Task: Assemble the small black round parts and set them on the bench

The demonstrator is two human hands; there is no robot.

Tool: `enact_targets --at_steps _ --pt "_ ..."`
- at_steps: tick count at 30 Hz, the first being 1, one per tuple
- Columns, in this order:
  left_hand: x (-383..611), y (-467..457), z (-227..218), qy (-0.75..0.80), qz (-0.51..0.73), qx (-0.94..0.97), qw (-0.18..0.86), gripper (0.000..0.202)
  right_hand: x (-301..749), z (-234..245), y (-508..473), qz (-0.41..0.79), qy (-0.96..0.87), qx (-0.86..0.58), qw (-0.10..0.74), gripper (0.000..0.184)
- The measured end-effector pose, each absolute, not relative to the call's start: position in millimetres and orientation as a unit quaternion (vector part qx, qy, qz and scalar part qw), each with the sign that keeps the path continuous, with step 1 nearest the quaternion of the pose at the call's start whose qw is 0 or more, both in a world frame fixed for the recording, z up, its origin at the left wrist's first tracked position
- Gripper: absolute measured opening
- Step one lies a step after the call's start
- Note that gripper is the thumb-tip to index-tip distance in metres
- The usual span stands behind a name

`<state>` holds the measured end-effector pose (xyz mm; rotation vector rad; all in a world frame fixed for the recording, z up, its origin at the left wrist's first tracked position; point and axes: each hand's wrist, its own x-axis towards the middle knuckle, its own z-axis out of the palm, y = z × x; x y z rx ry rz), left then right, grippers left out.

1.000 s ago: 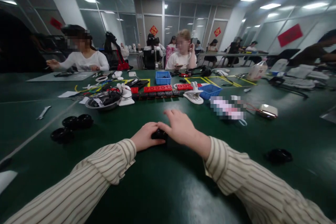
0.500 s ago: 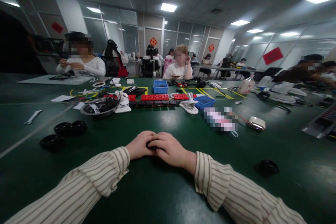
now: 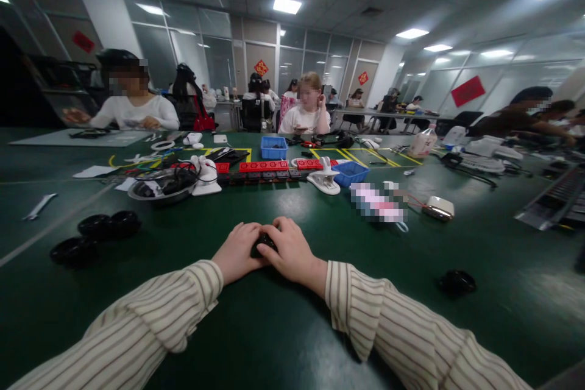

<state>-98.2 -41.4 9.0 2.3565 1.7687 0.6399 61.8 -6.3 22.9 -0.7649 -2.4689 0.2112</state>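
Between my two hands, low over the green table (image 3: pixel 256 335), is a glossy black rounded part (image 3: pixel 264 245), mostly covered by fingers. My left hand (image 3: pixel 235 251) is wrapped round its left side. From the right, my right hand (image 3: pixel 295 250) curls over it, thumb and fingers against its top and side. Similar black round parts lie to the left: a near one (image 3: pixel 74 251) and a pair (image 3: pixel 108 225) behind it. Another black part (image 3: pixel 457 282) rests alone on the right.
Ahead stand a metal bowl of black cables (image 3: pixel 159 196), white clip bases (image 3: pixel 324 180), red blocks in a row (image 3: pixel 264 166) and blue bins (image 3: pixel 351 173). A wrench (image 3: pixel 40 207) lies at left, a pale power bank (image 3: pixel 439 208) at right. People sit across the table.
My right hand has shifted its grip and risen slightly, showing more of the black part between the hands. The whole view has shifted a little, so table things appear farther left.
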Motion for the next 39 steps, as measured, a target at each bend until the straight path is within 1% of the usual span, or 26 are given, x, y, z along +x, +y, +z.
enact_targets --at_steps 5,7,10,15,17,21,25,29,35,39 --pt "-103 -36 7 0.572 0.223 0.784 0.095 0.025 58 23 -1 0.095 -0.915 -0.279 0.278 0.027" --pt "-104 -35 7 0.568 0.228 0.784 0.102 0.026 59 24 2 0.112 -0.917 -0.260 0.280 0.029" --pt "-105 -35 8 0.558 0.228 0.790 0.109 0.034 62 25 6 0.143 -0.919 -0.219 0.294 0.030" --pt "-107 -35 6 0.553 0.209 0.800 0.105 0.040 63 24 8 0.184 -0.922 -0.135 0.314 0.037" --pt "-106 -35 6 0.560 0.198 0.798 0.102 0.043 62 23 6 0.186 -0.917 -0.144 0.323 0.037" --pt "-98 -40 10 0.583 0.200 0.782 0.096 0.050 61 20 4 0.163 -0.897 -0.230 0.340 0.037" --pt "-87 -46 14 0.602 0.215 0.766 0.076 0.040 59 19 3 0.136 -0.889 -0.294 0.324 0.031" --pt "-88 -43 12 0.609 0.216 0.761 0.064 0.034 57 18 5 0.127 -0.890 -0.293 0.325 0.022" --pt "-108 -13 9 0.563 0.221 0.792 0.084 0.038 50 15 21 0.132 -0.882 -0.295 0.342 0.020" --pt "-122 16 2 0.561 0.219 0.792 0.099 0.039 42 15 38 0.161 -0.881 -0.269 0.354 0.017"
